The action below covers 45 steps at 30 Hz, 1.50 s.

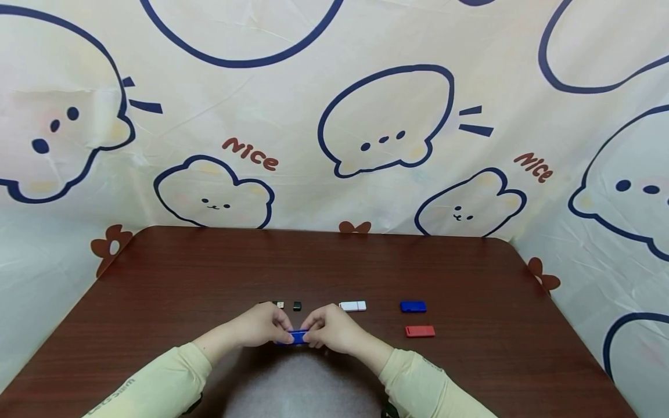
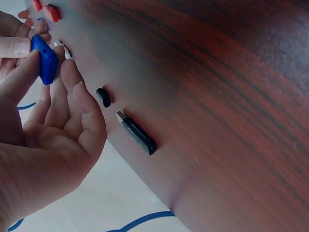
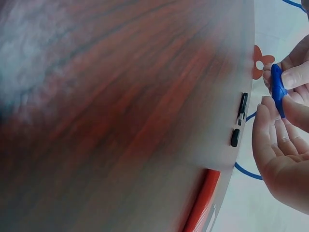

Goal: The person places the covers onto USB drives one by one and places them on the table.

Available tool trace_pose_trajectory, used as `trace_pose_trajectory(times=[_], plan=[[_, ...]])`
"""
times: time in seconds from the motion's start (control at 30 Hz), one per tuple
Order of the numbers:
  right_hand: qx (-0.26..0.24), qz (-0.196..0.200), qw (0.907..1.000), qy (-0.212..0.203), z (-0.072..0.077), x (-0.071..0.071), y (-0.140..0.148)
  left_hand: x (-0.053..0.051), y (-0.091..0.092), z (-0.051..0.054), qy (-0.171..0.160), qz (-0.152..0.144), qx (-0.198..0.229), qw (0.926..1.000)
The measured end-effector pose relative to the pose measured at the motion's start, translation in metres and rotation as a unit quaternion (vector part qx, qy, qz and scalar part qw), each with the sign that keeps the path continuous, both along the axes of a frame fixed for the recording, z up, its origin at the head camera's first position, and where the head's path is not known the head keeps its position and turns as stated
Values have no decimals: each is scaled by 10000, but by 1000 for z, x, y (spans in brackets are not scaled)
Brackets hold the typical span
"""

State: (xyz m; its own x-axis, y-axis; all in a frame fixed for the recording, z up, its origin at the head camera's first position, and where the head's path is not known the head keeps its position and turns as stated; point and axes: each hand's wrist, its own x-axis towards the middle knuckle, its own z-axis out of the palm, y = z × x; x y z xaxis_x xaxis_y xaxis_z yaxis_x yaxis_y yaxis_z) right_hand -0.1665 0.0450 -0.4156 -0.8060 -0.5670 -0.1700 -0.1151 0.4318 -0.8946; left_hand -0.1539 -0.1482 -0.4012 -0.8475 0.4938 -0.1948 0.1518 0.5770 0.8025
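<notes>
A blue USB stick [image 1: 299, 337] is held level between both hands, low over the near part of the table. My left hand [image 1: 256, 326] pinches one end between thumb and fingers. At the other end, my right hand [image 1: 338, 330] has its own thumb-and-finger pinch. In the left wrist view, the blue stick [image 2: 46, 62] shows a small dark hole; much of its surface is covered by fingertips. Just past the left hand lie a black USB stick [image 2: 137, 135] with its metal plug bare and a separate black cap [image 2: 103, 96].
The brown wooden table [image 1: 324, 267] also carries a white USB stick [image 1: 352, 306] beyond the right hand. Farther right lie another blue stick-shaped piece [image 1: 413, 306] and a red one [image 1: 420, 331]. A printed cloth [image 1: 292, 116] stands around the table's back and sides.
</notes>
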Motion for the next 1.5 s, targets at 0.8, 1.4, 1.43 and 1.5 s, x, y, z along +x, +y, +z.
trace_pose_trajectory(times=[0.8, 1.4, 1.43, 1.5], plan=[[-96, -292, 9995, 38, 4, 0, 0, -3, 2, 0, 397, -10, 91, 9992], [-86, -272, 9996, 33, 3, 1, 1, 0, 5, 2, 488, -90, 42, 9988], [-88, -281, 9996, 34, 3, 1, 1, 0, 5, 2, 471, -77, 40, 9989], [-102, -298, 9995, 26, 2, 1, 1, 1, 5, 2, 433, -63, 62, 9990]])
